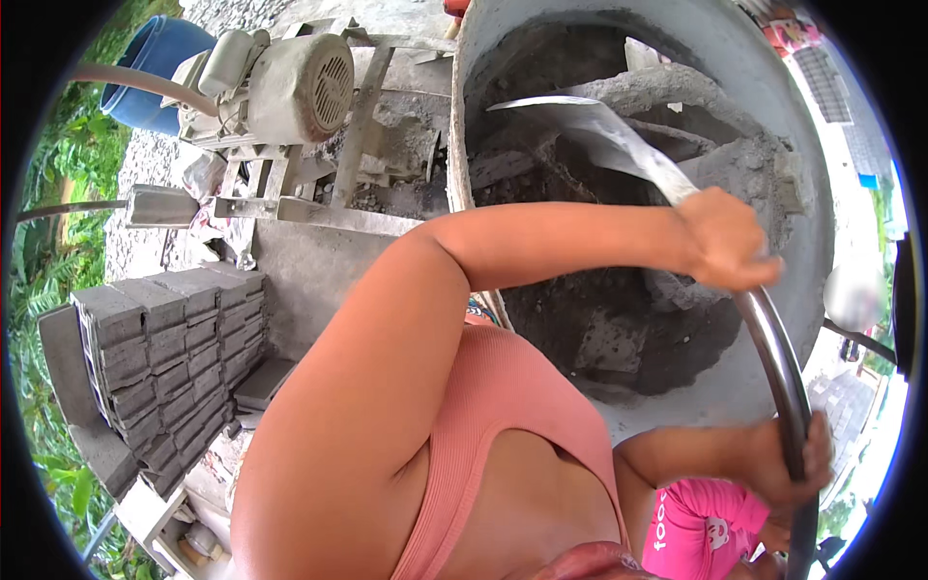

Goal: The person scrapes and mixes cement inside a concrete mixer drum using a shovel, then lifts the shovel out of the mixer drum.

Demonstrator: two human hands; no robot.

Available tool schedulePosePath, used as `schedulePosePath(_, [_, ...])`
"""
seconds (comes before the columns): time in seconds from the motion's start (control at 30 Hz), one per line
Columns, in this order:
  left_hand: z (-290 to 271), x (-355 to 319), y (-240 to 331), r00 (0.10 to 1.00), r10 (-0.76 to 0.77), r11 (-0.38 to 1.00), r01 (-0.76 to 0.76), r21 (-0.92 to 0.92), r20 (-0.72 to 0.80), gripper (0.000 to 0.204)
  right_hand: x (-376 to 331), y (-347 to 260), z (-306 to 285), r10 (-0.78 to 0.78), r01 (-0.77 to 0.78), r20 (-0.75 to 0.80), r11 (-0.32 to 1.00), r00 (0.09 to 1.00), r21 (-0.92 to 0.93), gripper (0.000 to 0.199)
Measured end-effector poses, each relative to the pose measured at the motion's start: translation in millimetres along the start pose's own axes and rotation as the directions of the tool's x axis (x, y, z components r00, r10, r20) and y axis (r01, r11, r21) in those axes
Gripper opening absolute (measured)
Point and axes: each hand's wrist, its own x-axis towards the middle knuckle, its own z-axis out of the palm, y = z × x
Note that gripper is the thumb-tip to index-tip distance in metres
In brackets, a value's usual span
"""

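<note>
Left hand clamped low on shovel shaft, right hand clamped near its upper end; blade just beyond left hand, inside mixer drum over grey mix. Risk: blade catching drum paddles, wrenching shaft loose.

Shovel reaching into the mixer drum at right; motor left of it, stacked blocks nearer left.

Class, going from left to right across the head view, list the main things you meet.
Stack of grey blocks → blue barrel → electric motor → shovel blade inside the grey mixer drum → left hand high on the shovel's shaft → right hand lower on the shaft.
</note>
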Motion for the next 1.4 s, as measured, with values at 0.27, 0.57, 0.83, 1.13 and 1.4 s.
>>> schedulePosePath(0.27, [-34.7,-1.0,14.8,0.976,-0.026,0.996,0.008,0.086,0.214,0.044,-24.8,-8.7,17.0,-0.471,0.571,0.384,0.363,0.794,-0.737,0.023])
schedulePosePath(0.57, [-3.1,-17.1,-1.3,0.999,0.039,0.999,-0.038,0.039,-0.027,0.049,-18.3,-13.8,-1.8,0.087,-0.100,0.088,0.982,0.992,0.159,0.021])
schedulePosePath(0.83, [-52.0,0.2,101.9,0.911,0.410,0.911,-0.411,-0.027,-0.050,0.053,44.4,-114.2,10.8,-0.442,0.291,0.287,0.848,0.850,0.443,0.019])
schedulePosePath(1.13, [-41.8,8.6,104.3,0.714,0.548,0.794,-0.608,0.002,-0.435,0.061,56.1,-135.1,30.9,-0.519,0.236,0.338,0.755,0.785,0.612,0.020])
schedulePosePath(1.4, [-43.3,21.5,94.9,0.591,0.585,0.748,-0.659,0.086,-0.555,0.063,68.4,-138.0,37.3,-0.538,0.206,0.354,0.725,0.765,0.657,0.021])
